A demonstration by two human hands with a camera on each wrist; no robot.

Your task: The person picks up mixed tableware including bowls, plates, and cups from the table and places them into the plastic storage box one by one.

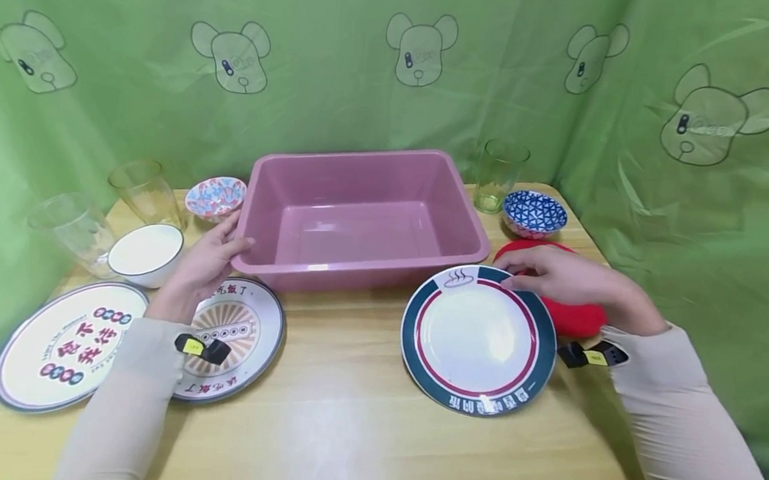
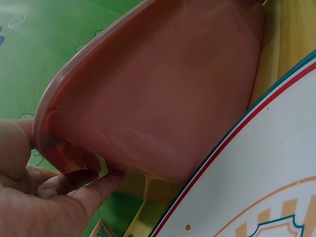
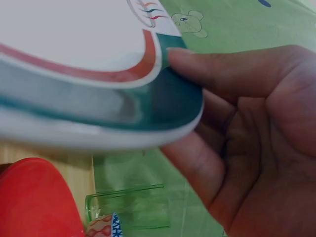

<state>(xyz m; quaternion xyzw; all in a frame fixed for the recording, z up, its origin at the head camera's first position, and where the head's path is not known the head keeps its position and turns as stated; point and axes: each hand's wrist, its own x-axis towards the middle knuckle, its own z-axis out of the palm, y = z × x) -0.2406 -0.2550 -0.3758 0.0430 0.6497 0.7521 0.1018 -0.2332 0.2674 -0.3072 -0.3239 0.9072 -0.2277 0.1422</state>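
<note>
A pink plastic basin (image 1: 365,228) stands at the back middle of the table. My left hand (image 1: 208,258) grips its front left corner; in the left wrist view the thumb is over the rim (image 2: 64,81) and the fingers are beneath. My right hand (image 1: 554,280) pinches the edge of a white plate with a dark green and red border (image 1: 477,341). In the right wrist view the thumb lies on top of that plate (image 3: 98,106) and the fingers are below it. The plate is tilted and overlaps a red object (image 1: 571,317) behind it.
Two printed plates, one at the far left (image 1: 41,336) and one nearer (image 1: 253,335), lie beside a white bowl (image 1: 146,251). Behind are a clear glass (image 1: 77,232), an amber glass (image 1: 143,188) and a patterned bowl (image 1: 215,197). At right stand a green glass (image 1: 497,173) and a blue-patterned bowl (image 1: 534,211).
</note>
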